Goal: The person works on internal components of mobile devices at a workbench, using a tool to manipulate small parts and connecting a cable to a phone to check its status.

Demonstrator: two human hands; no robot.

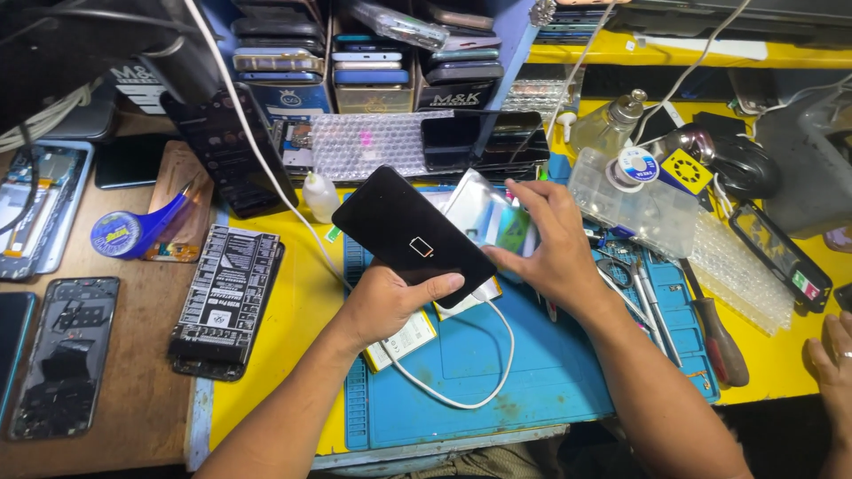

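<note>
My left hand holds a black smartphone tilted above a blue work mat. A small battery icon glows on its dark screen. A white cable loops from under the phone across the mat. My right hand holds a shiny clear protective film or screen piece by its right edge, just behind the phone. A flat battery lies on the mat beneath my left hand.
Stacked phones fill shelves at the back. Bubble wrap, a small white glue bottle, a clear parts box, tweezers and a screwdriver surround the mat. Opened phones lie on the left. Another person's hand shows at the right edge.
</note>
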